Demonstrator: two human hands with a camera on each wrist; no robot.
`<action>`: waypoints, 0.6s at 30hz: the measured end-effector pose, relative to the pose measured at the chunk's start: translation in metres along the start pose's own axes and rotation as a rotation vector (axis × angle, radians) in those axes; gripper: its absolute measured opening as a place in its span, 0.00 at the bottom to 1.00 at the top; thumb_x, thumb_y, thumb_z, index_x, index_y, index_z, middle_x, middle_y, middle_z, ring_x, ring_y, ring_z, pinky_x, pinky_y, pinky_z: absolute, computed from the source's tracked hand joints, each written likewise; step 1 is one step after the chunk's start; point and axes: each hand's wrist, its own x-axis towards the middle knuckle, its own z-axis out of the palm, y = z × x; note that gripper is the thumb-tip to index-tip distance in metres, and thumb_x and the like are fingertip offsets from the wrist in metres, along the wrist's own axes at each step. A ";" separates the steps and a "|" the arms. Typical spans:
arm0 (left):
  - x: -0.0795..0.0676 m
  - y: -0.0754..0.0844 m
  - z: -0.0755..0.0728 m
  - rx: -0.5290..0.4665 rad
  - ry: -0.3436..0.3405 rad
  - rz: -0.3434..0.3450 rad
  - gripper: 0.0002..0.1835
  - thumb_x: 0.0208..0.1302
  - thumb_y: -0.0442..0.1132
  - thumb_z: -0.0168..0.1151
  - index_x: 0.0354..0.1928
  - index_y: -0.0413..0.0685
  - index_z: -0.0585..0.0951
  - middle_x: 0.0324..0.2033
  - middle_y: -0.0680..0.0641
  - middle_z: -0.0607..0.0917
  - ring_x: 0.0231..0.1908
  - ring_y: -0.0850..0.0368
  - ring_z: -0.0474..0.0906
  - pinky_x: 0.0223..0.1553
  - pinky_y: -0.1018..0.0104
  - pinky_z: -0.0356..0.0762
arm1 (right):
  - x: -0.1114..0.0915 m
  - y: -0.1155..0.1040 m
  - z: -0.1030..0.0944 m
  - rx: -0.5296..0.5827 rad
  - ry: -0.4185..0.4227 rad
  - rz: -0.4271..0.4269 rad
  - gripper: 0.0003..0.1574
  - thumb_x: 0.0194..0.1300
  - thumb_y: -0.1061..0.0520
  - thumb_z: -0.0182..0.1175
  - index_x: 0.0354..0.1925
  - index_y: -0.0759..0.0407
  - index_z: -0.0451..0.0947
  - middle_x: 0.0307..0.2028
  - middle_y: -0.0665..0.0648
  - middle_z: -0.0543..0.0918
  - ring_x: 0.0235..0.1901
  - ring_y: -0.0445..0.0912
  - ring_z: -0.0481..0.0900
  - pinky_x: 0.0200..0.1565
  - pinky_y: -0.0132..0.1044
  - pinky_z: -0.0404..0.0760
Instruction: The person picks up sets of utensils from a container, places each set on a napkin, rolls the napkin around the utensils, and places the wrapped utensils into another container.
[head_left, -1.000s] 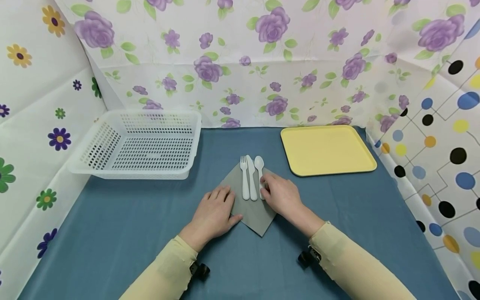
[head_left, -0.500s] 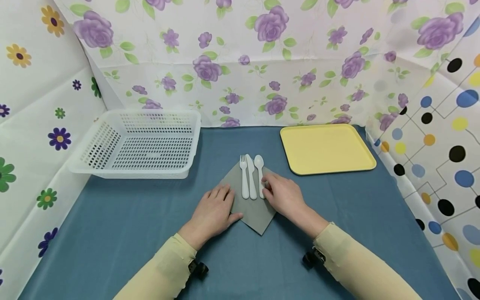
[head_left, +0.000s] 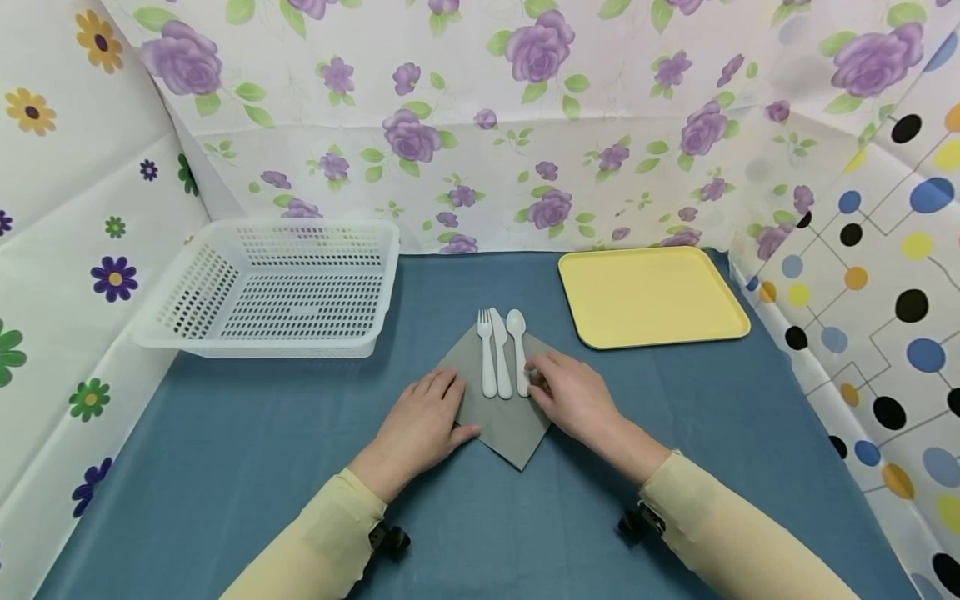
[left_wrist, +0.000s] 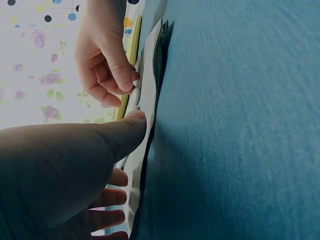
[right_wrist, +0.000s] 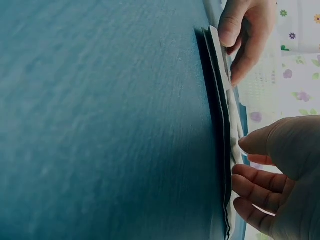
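Note:
A folded grey napkin (head_left: 501, 432) lies diagonally on the blue cloth, its layered edge showing in both wrist views. On it, side by side, are a white fork (head_left: 488, 367), a white knife (head_left: 501, 354) and a white spoon (head_left: 521, 350). My left hand (head_left: 420, 421) rests on the napkin's left side with fairly straight fingers. My right hand (head_left: 573, 392) is at the spoon handle's right side, fingers loosely bent. In the right wrist view, thumb and fingers stand apart with nothing seen between them. Whether a fingertip touches the spoon, I cannot tell.
A white perforated plastic basket (head_left: 262, 347) stands at the back left. At the back right lies a yellow tray (head_left: 652, 296). Patterned cloth walls, including a floral one (head_left: 465, 150) at the back, enclose the table.
My right hand has shifted slightly right, easing off the spoon handle. The left hand stays on the napkin, and the cutlery looks unmoved apart from a small camera shift.

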 end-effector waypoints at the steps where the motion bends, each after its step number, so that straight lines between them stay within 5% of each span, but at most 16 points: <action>1: -0.001 0.000 0.000 0.006 0.011 0.007 0.40 0.74 0.60 0.73 0.73 0.35 0.79 0.70 0.33 0.80 0.72 0.35 0.75 0.71 0.39 0.75 | -0.001 0.000 0.000 -0.001 0.002 -0.009 0.15 0.74 0.58 0.75 0.56 0.57 0.87 0.43 0.56 0.87 0.37 0.49 0.84 0.38 0.48 0.84; 18: -0.008 0.000 0.000 0.056 0.093 0.190 0.35 0.73 0.59 0.75 0.69 0.40 0.84 0.65 0.40 0.85 0.66 0.41 0.80 0.71 0.42 0.75 | -0.017 0.009 -0.007 -0.066 0.043 -0.184 0.23 0.70 0.54 0.79 0.60 0.57 0.88 0.54 0.56 0.87 0.51 0.53 0.85 0.51 0.50 0.87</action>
